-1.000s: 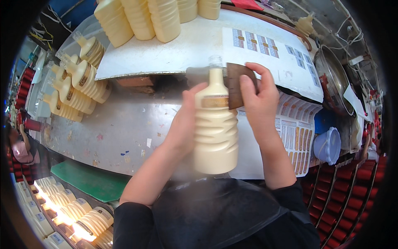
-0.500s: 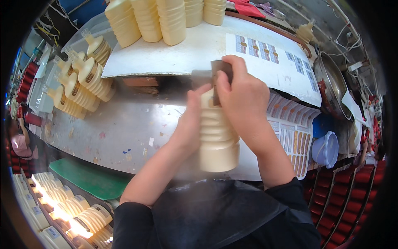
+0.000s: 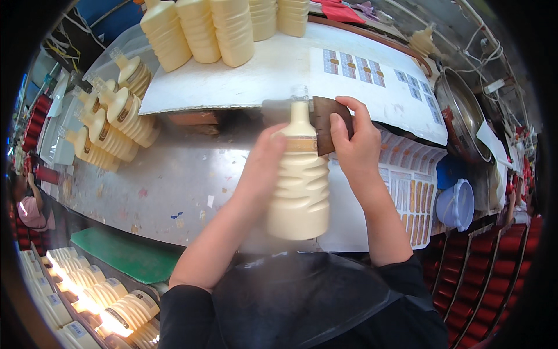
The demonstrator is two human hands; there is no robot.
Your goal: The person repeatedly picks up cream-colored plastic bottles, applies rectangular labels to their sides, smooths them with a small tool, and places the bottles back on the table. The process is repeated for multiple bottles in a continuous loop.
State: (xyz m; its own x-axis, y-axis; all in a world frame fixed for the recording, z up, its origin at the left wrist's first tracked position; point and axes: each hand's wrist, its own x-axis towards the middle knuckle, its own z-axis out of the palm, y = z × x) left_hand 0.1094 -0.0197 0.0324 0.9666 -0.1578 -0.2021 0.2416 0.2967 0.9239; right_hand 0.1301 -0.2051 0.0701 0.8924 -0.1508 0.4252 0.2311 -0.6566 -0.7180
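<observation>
A cream ribbed bottle (image 3: 299,200) with a clear threaded neck stands upright in front of me. A gold-brown label (image 3: 302,143) lies across its shoulder. My left hand (image 3: 258,163), slightly blurred, grips the bottle's left side near the label. Between the thumb and fingers of my right hand (image 3: 358,139) is a flat dark brown scraper (image 3: 327,125). Its left edge meets the bottle's right side at the label's end. The fingers behind the scraper are partly hidden.
Sheets of labels (image 3: 407,203) lie right of the bottle. More labels (image 3: 354,68) rest on the raised white board (image 3: 232,87), with several cream bottles (image 3: 232,35) at its back. Labelled bottles (image 3: 122,110) cluster at left. A lilac bucket (image 3: 455,206) is at right.
The scraper and my right hand have moved right, uncovering the bottle's neck and label. The bottle has turned and shifted slightly left, still in my left hand.
</observation>
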